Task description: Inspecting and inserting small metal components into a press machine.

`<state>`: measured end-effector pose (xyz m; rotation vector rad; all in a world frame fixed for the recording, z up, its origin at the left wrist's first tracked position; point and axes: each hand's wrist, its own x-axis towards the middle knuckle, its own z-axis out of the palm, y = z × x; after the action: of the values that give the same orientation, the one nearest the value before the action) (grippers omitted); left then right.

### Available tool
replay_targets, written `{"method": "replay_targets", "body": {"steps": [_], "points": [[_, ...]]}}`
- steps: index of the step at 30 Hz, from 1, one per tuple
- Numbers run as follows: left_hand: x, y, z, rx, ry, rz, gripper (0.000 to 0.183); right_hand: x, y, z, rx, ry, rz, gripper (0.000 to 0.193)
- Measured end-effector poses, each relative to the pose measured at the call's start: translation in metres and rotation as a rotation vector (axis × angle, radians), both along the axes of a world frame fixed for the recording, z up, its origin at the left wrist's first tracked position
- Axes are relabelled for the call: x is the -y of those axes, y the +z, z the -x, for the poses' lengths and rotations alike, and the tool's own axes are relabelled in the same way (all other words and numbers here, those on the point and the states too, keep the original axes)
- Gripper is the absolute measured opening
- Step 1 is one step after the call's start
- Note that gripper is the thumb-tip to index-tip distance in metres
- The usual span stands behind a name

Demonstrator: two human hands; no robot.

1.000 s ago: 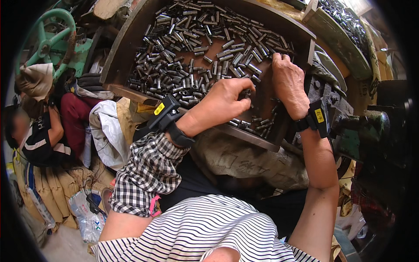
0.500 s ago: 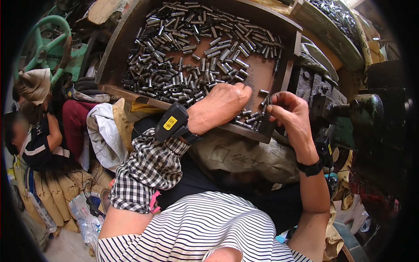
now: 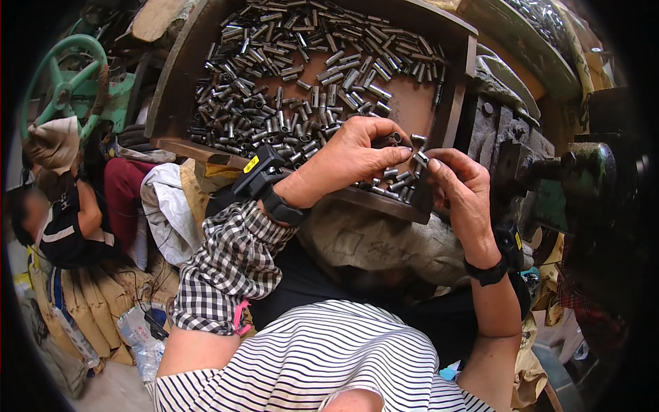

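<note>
Compared with half a second earlier, the left hand (image 3: 349, 155) had turned, exposing a metal tube (image 3: 388, 140) in its curled fingers; the right hand (image 3: 468, 189) pinched a second tube (image 3: 421, 158) alongside, over the tray (image 3: 177, 69), suggesting joint handling.

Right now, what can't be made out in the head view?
Head view, all of it:
Left hand: how many tubes it holds; its fingers hide them.
Tube in the right hand: whether left fingers also touch it; too small.
Tray: far end; cut off by the top edge.
Heaped tubes: lower layers; upper ones cover them.
Upper-right bin: its contents' exact shapes; small, blurred.
</note>
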<state>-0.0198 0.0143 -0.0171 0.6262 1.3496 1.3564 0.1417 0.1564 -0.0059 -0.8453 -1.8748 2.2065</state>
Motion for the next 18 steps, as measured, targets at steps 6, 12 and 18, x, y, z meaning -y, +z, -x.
{"method": "replay_targets", "body": {"steps": [6,12,18], "points": [[0.001,-0.004,-0.002,0.039,-0.020,-0.054,0.024,-0.001,-0.007,-0.002,0.022,-0.018,0.036,0.018],[0.000,-0.006,-0.001,0.074,-0.043,-0.062,0.025,-0.007,-0.006,-0.003,0.034,-0.007,0.158,0.018],[0.002,-0.007,0.000,0.109,-0.047,-0.058,0.026,-0.010,-0.007,-0.001,0.000,-0.004,0.249,0.015]]}}
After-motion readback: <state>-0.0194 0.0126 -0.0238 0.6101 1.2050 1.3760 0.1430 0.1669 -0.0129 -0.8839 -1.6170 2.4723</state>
